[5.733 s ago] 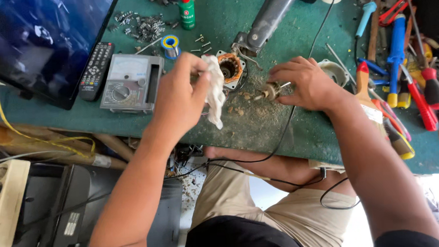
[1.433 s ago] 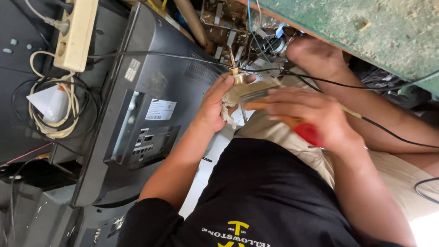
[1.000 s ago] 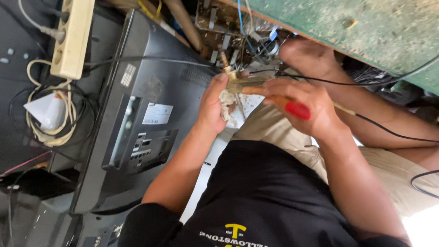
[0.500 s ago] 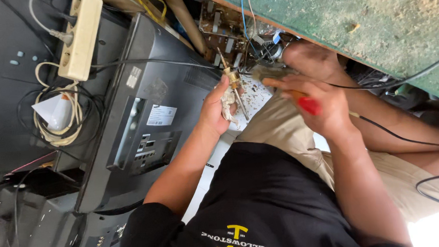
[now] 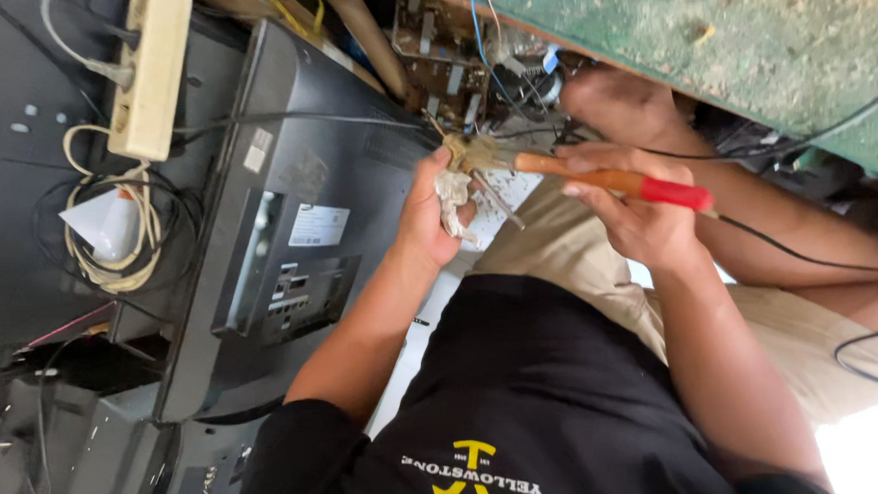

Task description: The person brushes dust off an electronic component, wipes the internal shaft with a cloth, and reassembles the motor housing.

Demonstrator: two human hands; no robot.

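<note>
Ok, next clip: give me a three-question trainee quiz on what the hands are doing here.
1. True or false: the right hand holds a soldering iron with an orange and red handle.
2. What does the left hand hold? A) pliers B) a crumpled white cloth C) a remote
3. Fill in: the iron's tip points toward the ___ hand.

Key: 1 true; 2 B; 3 left
</note>
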